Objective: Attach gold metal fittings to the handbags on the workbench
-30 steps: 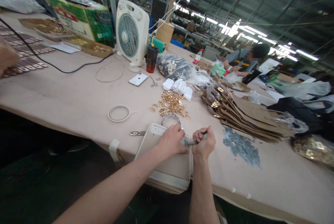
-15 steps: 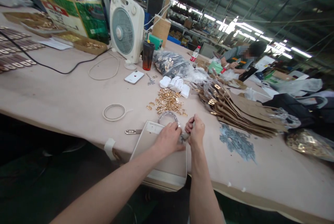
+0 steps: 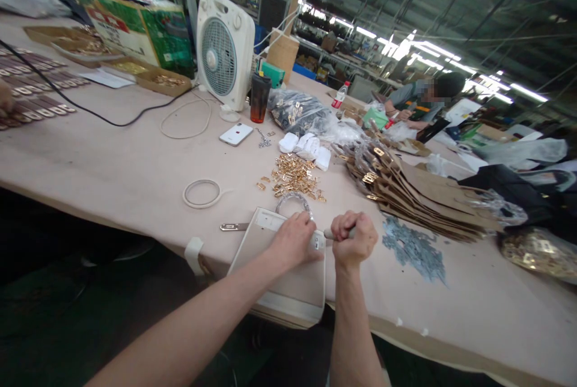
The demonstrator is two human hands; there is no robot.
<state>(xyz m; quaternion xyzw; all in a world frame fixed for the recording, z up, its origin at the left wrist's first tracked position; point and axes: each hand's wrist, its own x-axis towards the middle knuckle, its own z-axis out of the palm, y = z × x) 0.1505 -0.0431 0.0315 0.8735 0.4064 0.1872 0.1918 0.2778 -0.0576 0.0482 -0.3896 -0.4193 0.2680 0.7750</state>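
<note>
Right hand (image 3: 354,237) closed round a tool handle (image 3: 331,234); left hand (image 3: 294,240) bent over the pale bag (image 3: 294,286), pinching or pressing, I can't tell.
Handle points left from the right fist, long axis crosswise, at the bag's upper right. Bag overhangs the table's (image 3: 112,164) near edge; gold buckles (image 3: 295,176) beyond, strip-lit workshop (image 3: 473,14) behind.

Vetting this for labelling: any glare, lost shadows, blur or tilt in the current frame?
Head view: ceiling tube light blown out to white; head view: floor nearly black, detail lost; head view: left hand and right hand slightly soft, tip of the tool hard to make out; head view: scene tilted, table slanting down rightward.
</note>
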